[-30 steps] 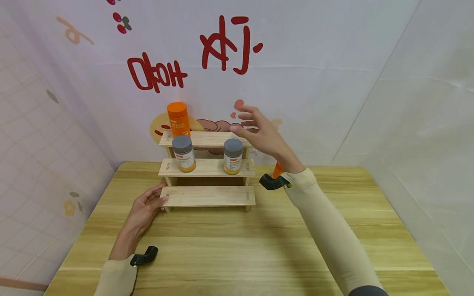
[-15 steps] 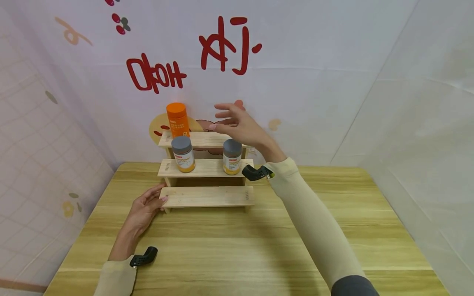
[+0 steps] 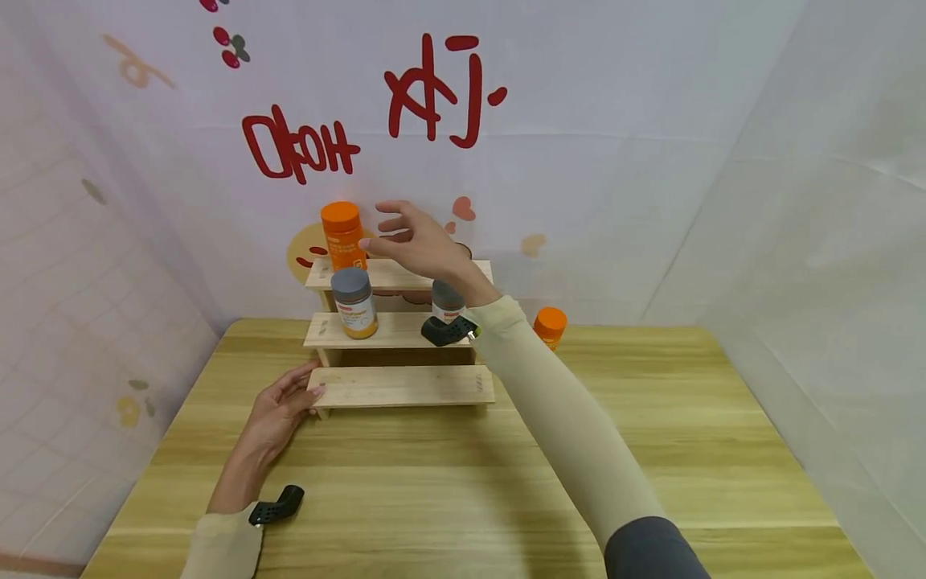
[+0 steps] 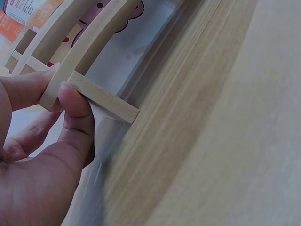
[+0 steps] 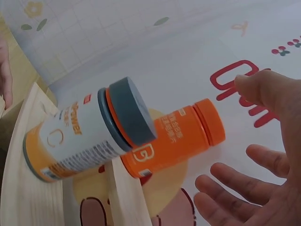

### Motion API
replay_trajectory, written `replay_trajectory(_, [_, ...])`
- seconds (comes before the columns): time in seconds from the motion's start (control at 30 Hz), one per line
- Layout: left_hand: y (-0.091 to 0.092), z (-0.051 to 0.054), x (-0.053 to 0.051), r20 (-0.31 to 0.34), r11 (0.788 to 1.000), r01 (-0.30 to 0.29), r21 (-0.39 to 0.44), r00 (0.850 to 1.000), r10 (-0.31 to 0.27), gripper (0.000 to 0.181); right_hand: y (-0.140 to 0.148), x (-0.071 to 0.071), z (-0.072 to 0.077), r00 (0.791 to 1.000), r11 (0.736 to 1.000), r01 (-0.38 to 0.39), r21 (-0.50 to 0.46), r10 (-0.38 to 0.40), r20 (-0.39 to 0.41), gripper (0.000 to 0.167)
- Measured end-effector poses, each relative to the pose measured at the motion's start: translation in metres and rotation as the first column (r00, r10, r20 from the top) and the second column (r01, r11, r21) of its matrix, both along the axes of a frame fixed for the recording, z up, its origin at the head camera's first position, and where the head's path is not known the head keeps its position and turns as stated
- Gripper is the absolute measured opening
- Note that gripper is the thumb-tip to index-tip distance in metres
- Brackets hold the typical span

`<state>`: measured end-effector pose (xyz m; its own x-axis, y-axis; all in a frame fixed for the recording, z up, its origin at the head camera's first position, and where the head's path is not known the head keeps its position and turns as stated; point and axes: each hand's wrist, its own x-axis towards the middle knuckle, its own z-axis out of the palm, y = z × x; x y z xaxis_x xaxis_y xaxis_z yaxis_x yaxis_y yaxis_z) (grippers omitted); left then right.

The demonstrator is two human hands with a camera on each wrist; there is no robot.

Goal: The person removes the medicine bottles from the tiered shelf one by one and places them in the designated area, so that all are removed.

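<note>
A three-tier wooden step rack [image 3: 405, 388] stands on the table, and my left hand [image 3: 278, 410] pinches the left end of its lowest board. In the left wrist view the thumb [image 4: 77, 110] presses the board's edge. An orange bottle [image 3: 342, 237] with an orange lid stands at the left of the top tier. My right hand [image 3: 427, 245] hovers just right of it, fingers apart and holding nothing; the right wrist view shows a gap between hand and bottle. On the middle tier stand a grey-capped white-and-yellow bottle [image 3: 354, 304] at left and another grey-capped bottle [image 3: 447, 299], partly hidden by my right wrist.
A second orange-lidded bottle [image 3: 550, 322] stands on the table right of the rack, partly behind my right sleeve. The wooden table [image 3: 405, 490] meets a white printed backdrop [image 3: 593, 201] behind, with fabric walls at both sides.
My right hand has moved left above the top tier, from its right end to beside the orange bottle. The orange-lidded bottle at right has come into view. My left hand keeps its hold.
</note>
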<state>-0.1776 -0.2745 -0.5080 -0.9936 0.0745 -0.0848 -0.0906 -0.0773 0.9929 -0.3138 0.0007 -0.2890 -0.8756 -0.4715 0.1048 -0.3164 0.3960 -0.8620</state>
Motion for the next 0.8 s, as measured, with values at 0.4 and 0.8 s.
replay_trajectory(0.4, [-0.001, -0.001, 0.003, -0.005, 1.0, -0.009, 0.021, 1.0, 0.009, 0.065, -0.038, -0.012, -0.009, 0.997, 0.997, 0.074, -0.004, -0.074, 0.004, 0.077])
replay_trajectory(0.8, [0.0, -0.001, 0.004, -0.006, 1.0, -0.008, 0.03, 1.0, 0.008, 0.064, -0.053, -0.019, -0.017, 0.997, 0.997, 0.082, 0.012, -0.082, 0.004, 0.075])
